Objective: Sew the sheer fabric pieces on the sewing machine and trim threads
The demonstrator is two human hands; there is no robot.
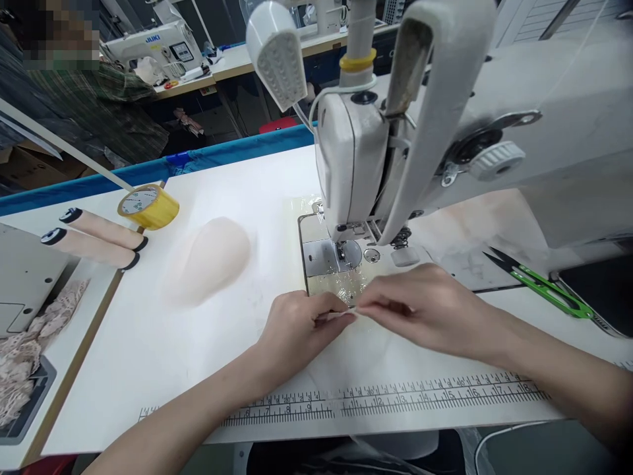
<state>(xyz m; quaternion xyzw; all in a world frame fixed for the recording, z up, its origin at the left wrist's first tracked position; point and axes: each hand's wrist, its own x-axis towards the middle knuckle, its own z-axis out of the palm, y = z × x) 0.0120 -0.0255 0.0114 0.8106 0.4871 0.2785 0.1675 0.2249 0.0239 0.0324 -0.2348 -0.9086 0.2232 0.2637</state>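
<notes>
Green-handled snips [546,289], yellow tape roll [162,210], white sewing machine [341,152].

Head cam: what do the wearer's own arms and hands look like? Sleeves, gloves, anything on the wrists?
Left hand and right hand: bare, no gloves, no rings on the fingers that show. Left forearm and right forearm: no sleeve, watch, bracelet or cable in the visible stretch. The frame cuts off the rest, so clothing higher up can't be seen.
</notes>
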